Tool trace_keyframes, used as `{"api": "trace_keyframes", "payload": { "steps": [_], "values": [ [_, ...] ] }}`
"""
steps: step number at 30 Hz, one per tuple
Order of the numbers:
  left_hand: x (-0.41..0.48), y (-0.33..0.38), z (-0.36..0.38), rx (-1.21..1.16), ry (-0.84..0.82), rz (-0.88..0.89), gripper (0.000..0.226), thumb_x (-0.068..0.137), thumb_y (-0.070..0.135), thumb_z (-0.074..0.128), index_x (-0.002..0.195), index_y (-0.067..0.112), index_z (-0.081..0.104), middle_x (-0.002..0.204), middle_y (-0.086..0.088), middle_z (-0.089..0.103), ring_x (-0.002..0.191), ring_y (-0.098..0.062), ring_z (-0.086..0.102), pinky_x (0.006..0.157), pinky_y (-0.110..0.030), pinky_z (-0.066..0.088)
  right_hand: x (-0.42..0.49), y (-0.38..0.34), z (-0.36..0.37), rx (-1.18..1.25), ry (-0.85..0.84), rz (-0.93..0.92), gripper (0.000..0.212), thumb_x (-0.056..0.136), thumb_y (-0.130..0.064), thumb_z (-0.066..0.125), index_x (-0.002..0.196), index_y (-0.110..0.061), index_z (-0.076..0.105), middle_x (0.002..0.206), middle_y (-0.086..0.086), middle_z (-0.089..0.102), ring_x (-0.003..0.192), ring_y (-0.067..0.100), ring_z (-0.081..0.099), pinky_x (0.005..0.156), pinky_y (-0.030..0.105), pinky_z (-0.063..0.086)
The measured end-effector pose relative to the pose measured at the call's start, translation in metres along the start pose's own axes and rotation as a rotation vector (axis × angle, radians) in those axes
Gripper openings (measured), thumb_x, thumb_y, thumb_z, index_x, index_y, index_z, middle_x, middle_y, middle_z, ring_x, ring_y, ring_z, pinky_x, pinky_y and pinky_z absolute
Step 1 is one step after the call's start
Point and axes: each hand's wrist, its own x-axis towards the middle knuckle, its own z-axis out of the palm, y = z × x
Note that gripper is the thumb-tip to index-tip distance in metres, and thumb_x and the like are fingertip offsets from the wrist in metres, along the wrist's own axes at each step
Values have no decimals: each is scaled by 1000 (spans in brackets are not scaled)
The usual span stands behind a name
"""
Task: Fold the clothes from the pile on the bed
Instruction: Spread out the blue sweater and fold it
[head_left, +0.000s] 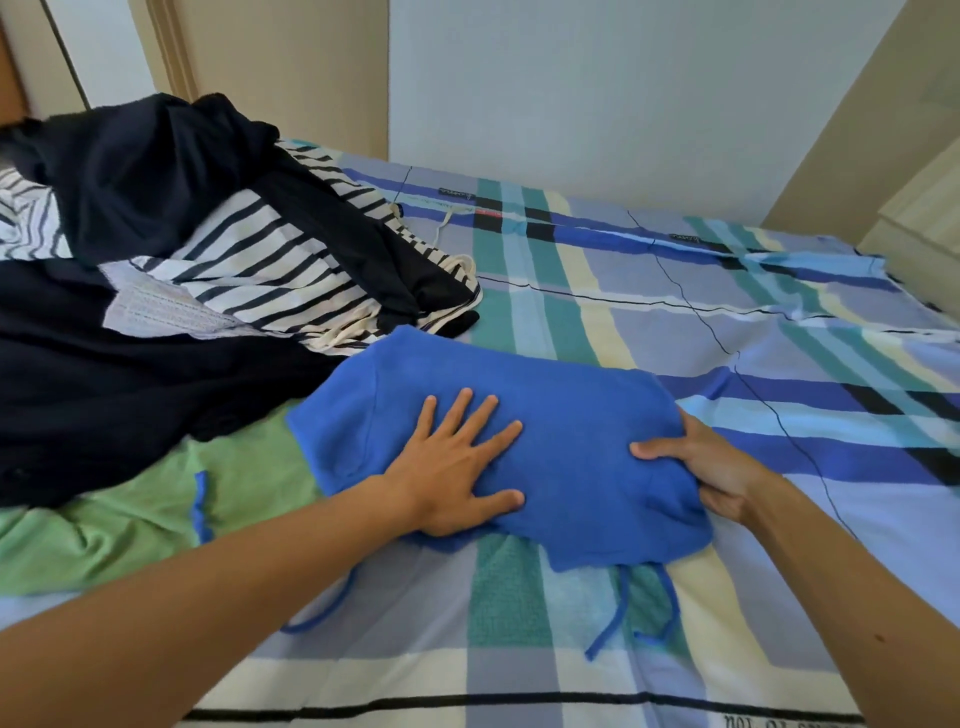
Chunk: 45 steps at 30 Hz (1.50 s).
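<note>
Matt blue knit garment (545, 415), smooth checked cotton bedsheet (675, 322)

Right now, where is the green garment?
In the head view the green garment lies on the left side of the bed, partly under the dark navy clothes and the blue garment, beside the left hand.

Only illegible small lettering on bedsheet (571, 312)
</note>
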Motion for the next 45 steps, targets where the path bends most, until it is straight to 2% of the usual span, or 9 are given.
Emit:
{"api": "trace_keyframes", "payload": {
  "steps": [6, 11, 16, 19, 23, 30, 34, 38, 45],
  "values": [
    [-1, 10, -19, -512, -175, 111, 55, 98, 65, 26, 151, 50, 27, 166, 15, -3, 151, -10, -18, 117, -51, -22, -3, -61, 30, -306, 130, -70, 75, 63, -1, 87, 126, -23, 55, 120, 7, 71, 105, 28, 71, 86, 45, 57],
    [3, -21, -70, -1514, -3, -272, 67, 101, 64, 19, 113, 24, 72, 125, 5, 69, 114, -8, 65, 108, -30, 39, -16, -148, 122, -838, 98, -206, 105, 70, -22, 88, 154, -28, 25, 149, -3, 45, 127, 21, 52, 98, 34, 46],
    [-9, -93, -83, -1970, 199, -665, 91, 82, 86, 33, 116, 11, 71, 104, -15, 75, 96, -34, 73, 89, -46, 55, -26, -167, 194, -655, -234, -91, 103, 82, -47, 75, 157, -40, 6, 135, -6, 54, 108, 19, 69, 79, 39, 62],
    [-20, -107, -84, -1827, 60, -688, 74, 80, 78, 52, 83, 11, 82, 90, -12, 78, 77, -29, 76, 66, -37, 61, -12, -140, 199, -721, -85, -99, 76, 92, -43, 66, 155, -35, 24, 138, 5, 57, 114, 24, 64, 94, 46, 57],
    [-14, -104, -71, -1290, 150, -693, 69, 65, 46, 89, 118, 13, 59, 114, -6, 68, 98, -25, 68, 89, -41, 57, 17, -87, 182, -850, 61, -64, 56, 95, -36, 64, 146, -25, 42, 146, 8, 51, 120, 22, 56, 97, 39, 48],
    [-4, -85, -56, -449, 231, -746, 88, 78, 67, 64, 140, 11, 38, 144, -16, 39, 132, -39, 37, 102, -50, 38, 29, -24, 165, -669, 71, -24, 93, 85, -38, 76, 156, -35, 16, 150, 7, 46, 128, 32, 54, 102, 51, 49],
    [-4, -82, -61, -613, 114, -725, 108, 63, 77, 71, 141, 11, 34, 137, -13, 46, 123, -36, 49, 88, -43, 45, 30, -15, 167, -314, -30, -46, 107, 80, -25, 83, 157, -43, 11, 154, -1, 42, 124, 27, 58, 98, 48, 54],
    [-10, -85, -69, -721, 76, -680, 56, 66, 53, 82, 92, 15, 50, 102, -1, 61, 84, -18, 57, 74, -35, 52, 24, -14, 173, -232, -45, -150, 87, 86, -8, 75, 151, -45, 32, 144, -4, 47, 112, 16, 63, 80, 32, 60],
    [-16, -50, -93, -1165, 54, -605, 23, 71, 39, 78, 82, 20, 71, 78, 11, 74, 75, -9, 67, 60, -24, 50, -14, -58, 127, -198, -81, -257, 57, 82, -5, 73, 121, -47, 67, 121, -9, 69, 100, 15, 72, 79, 30, 60]
  ]
}}
